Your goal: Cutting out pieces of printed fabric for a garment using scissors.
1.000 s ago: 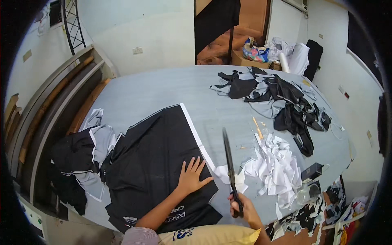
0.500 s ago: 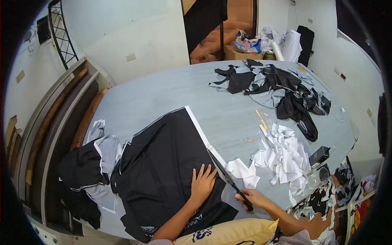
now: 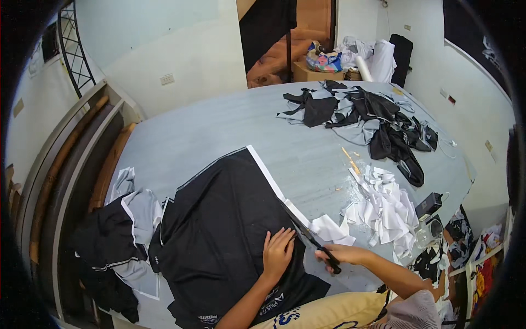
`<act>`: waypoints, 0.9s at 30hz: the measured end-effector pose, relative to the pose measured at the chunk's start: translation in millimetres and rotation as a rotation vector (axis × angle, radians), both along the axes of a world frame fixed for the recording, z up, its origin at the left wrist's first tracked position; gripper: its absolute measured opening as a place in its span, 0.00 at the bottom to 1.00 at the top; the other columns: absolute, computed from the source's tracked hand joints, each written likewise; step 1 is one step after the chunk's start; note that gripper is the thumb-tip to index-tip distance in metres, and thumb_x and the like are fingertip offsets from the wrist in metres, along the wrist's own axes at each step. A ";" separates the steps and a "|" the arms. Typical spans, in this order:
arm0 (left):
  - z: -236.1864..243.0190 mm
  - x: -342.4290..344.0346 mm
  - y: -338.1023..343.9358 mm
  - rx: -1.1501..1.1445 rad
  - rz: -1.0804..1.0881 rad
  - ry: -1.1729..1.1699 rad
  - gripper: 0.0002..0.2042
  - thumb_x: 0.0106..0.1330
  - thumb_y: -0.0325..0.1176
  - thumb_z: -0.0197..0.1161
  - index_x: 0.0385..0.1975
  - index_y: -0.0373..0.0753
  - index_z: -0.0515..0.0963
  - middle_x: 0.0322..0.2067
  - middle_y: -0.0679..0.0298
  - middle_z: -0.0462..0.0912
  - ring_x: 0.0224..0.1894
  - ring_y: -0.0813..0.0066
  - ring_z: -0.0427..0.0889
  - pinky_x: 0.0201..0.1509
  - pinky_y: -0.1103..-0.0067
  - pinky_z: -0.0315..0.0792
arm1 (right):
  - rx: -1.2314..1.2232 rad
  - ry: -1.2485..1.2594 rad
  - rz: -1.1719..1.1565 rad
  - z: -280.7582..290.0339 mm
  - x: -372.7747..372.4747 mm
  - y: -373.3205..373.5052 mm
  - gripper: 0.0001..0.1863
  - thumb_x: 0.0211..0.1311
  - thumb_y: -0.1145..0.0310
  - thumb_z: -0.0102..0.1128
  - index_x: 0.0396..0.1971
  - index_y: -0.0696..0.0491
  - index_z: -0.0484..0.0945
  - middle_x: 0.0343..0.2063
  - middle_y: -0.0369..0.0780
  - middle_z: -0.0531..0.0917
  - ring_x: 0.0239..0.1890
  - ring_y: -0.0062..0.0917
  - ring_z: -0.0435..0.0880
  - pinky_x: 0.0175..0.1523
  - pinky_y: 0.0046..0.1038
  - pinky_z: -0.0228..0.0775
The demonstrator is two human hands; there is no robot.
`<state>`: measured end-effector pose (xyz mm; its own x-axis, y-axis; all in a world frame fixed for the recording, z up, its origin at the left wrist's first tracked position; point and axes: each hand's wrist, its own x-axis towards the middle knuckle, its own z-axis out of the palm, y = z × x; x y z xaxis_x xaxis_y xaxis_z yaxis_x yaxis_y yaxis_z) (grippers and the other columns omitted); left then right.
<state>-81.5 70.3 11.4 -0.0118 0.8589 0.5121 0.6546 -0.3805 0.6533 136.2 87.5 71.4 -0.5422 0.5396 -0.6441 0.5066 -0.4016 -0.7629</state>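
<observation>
A large piece of black fabric (image 3: 219, 214) lies on the table, with a narrow white border (image 3: 266, 171) along its right edge. My left hand (image 3: 278, 253) rests flat on it near that edge, fingers stretched out. Just to the right, my right hand (image 3: 341, 255) grips a pair of long dark scissors (image 3: 313, 241) by the handles. Their blades point up and to the left and meet the white border, where it partly hides them. A strip of white cut fabric (image 3: 331, 229) lies just beyond the scissors, beside the blades.
A heap of white scraps (image 3: 386, 211) lies to the right, near a glass jar (image 3: 429, 234) and a black box-shaped device (image 3: 429, 205). Black and grey offcuts (image 3: 378, 118) cover the far right. More folded black and grey fabric (image 3: 112, 230) sits at left. A yellow cushion (image 3: 329, 312) is against me.
The view has shifted slightly. My right hand and the scissors remain at the white border, and my left hand stays flat on the black fabric, whose lower right corner now reaches a little further right.
</observation>
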 end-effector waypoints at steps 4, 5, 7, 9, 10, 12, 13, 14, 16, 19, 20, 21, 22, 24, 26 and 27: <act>3.5 3.2 -2.6 -0.011 -0.020 -0.004 0.11 0.61 0.28 0.60 0.43 0.38 0.81 0.47 0.58 0.81 0.55 0.63 0.76 0.65 0.60 0.57 | 0.019 0.023 -0.051 -7.0 2.0 1.5 0.33 0.57 0.34 0.53 0.33 0.56 0.70 0.22 0.34 0.73 0.19 0.19 0.77 0.25 0.22 0.69; 4.3 1.2 -2.7 -0.005 -0.033 0.014 0.11 0.61 0.28 0.60 0.43 0.37 0.80 0.47 0.58 0.81 0.55 0.63 0.76 0.65 0.60 0.58 | 0.023 0.043 -0.038 -10.0 -3.2 3.3 0.33 0.57 0.34 0.53 0.33 0.55 0.70 0.21 0.34 0.73 0.19 0.20 0.77 0.24 0.22 0.68; 0.9 1.1 -2.3 0.002 -0.022 0.004 0.11 0.60 0.27 0.61 0.43 0.37 0.80 0.46 0.58 0.81 0.54 0.63 0.77 0.65 0.60 0.59 | 0.017 0.047 -0.108 -9.6 -14.6 8.1 0.34 0.55 0.33 0.54 0.32 0.55 0.70 0.21 0.34 0.73 0.19 0.20 0.77 0.24 0.22 0.68; -1.7 1.1 -3.8 -0.004 -0.006 -0.007 0.11 0.60 0.26 0.61 0.42 0.36 0.80 0.46 0.57 0.81 0.53 0.63 0.78 0.65 0.60 0.60 | 0.008 0.048 -0.160 -16.8 -22.1 14.8 0.35 0.53 0.32 0.55 0.32 0.55 0.71 0.21 0.34 0.73 0.19 0.20 0.77 0.24 0.22 0.68; -2.9 0.8 -2.4 0.029 0.003 -0.009 0.11 0.59 0.26 0.62 0.42 0.36 0.80 0.46 0.57 0.81 0.52 0.63 0.78 0.64 0.61 0.61 | 0.006 0.042 -0.155 -17.9 -25.2 17.6 0.35 0.53 0.32 0.55 0.32 0.55 0.71 0.21 0.34 0.73 0.19 0.20 0.77 0.24 0.22 0.68; -2.8 0.5 -2.6 0.055 0.017 -0.016 0.11 0.59 0.25 0.62 0.42 0.35 0.81 0.45 0.56 0.81 0.52 0.63 0.79 0.63 0.61 0.63 | 0.032 0.061 -0.191 -17.3 -30.7 23.9 0.36 0.51 0.31 0.56 0.32 0.55 0.71 0.20 0.34 0.72 0.18 0.20 0.76 0.23 0.22 0.67; -2.6 0.8 -3.6 0.056 0.006 -0.029 0.11 0.58 0.25 0.63 0.42 0.35 0.81 0.45 0.56 0.82 0.51 0.63 0.79 0.63 0.62 0.64 | 0.028 0.055 -0.187 -14.9 -32.5 23.8 0.36 0.51 0.31 0.56 0.32 0.55 0.71 0.20 0.34 0.72 0.18 0.20 0.76 0.23 0.22 0.67; -1.7 0.3 -4.0 0.057 -0.002 -0.039 0.11 0.58 0.25 0.63 0.42 0.35 0.81 0.44 0.55 0.82 0.51 0.62 0.79 0.62 0.62 0.65 | 0.063 0.038 -0.189 -11.2 -35.0 23.9 0.36 0.51 0.31 0.56 0.31 0.55 0.71 0.20 0.34 0.72 0.17 0.20 0.76 0.23 0.21 0.67; -1.1 -0.2 -4.8 0.051 0.002 -0.042 0.12 0.58 0.25 0.63 0.42 0.35 0.80 0.44 0.55 0.82 0.51 0.62 0.79 0.62 0.63 0.65 | 0.094 0.018 -0.186 -9.8 -38.2 22.1 0.35 0.51 0.31 0.56 0.31 0.55 0.72 0.19 0.34 0.72 0.17 0.20 0.75 0.23 0.21 0.67; -0.6 1.2 -8.8 0.039 0.004 -0.033 0.12 0.58 0.25 0.63 0.42 0.35 0.80 0.44 0.55 0.82 0.51 0.63 0.79 0.62 0.63 0.65 | 0.116 0.043 -0.257 -12.1 -42.0 18.4 0.35 0.51 0.32 0.57 0.30 0.56 0.72 0.18 0.34 0.72 0.16 0.20 0.75 0.22 0.20 0.66; -0.1 -0.2 -8.4 0.037 0.001 -0.022 0.12 0.58 0.25 0.63 0.42 0.35 0.80 0.44 0.55 0.82 0.51 0.63 0.79 0.63 0.63 0.65 | 0.129 0.027 -0.279 -11.6 -42.3 18.3 0.32 0.53 0.35 0.58 0.29 0.56 0.72 0.18 0.35 0.72 0.15 0.20 0.75 0.22 0.21 0.66; 0.5 -2.0 -5.7 0.032 0.012 -0.016 0.12 0.58 0.25 0.63 0.42 0.35 0.80 0.44 0.55 0.82 0.51 0.63 0.79 0.63 0.63 0.65 | 0.139 0.011 -0.299 -11.0 -43.1 18.1 0.30 0.56 0.39 0.58 0.27 0.56 0.71 0.17 0.36 0.72 0.14 0.21 0.74 0.22 0.22 0.66; 1.2 0.2 -6.3 0.042 -0.016 -0.031 0.12 0.58 0.25 0.63 0.42 0.34 0.80 0.45 0.55 0.82 0.51 0.63 0.79 0.63 0.63 0.65 | 0.169 0.015 -0.292 -8.6 -42.1 15.4 0.29 0.56 0.39 0.58 0.25 0.55 0.71 0.16 0.36 0.72 0.14 0.21 0.74 0.22 0.22 0.65; 1.3 2.1 -5.8 0.053 -0.049 -0.040 0.12 0.58 0.26 0.63 0.43 0.34 0.80 0.45 0.55 0.81 0.52 0.64 0.79 0.63 0.63 0.64 | 0.207 -0.008 -0.312 -0.6 -44.8 12.7 0.30 0.57 0.39 0.56 0.23 0.55 0.71 0.15 0.36 0.72 0.14 0.21 0.74 0.20 0.22 0.65; 0.2 1.4 -6.6 0.039 -0.043 -0.040 0.13 0.58 0.26 0.63 0.43 0.34 0.80 0.46 0.55 0.81 0.52 0.64 0.79 0.64 0.63 0.64 | 0.196 -0.024 -0.306 -1.4 -44.9 14.1 0.30 0.57 0.38 0.56 0.23 0.55 0.71 0.15 0.36 0.72 0.14 0.21 0.73 0.20 0.22 0.64; -0.3 1.7 -6.1 0.041 -0.045 -0.038 0.13 0.58 0.26 0.63 0.43 0.34 0.80 0.46 0.55 0.81 0.52 0.63 0.79 0.64 0.62 0.63 | 0.202 -0.031 -0.302 -3.5 -44.8 15.3 0.32 0.54 0.36 0.57 0.24 0.56 0.71 0.14 0.36 0.72 0.14 0.21 0.74 0.20 0.23 0.65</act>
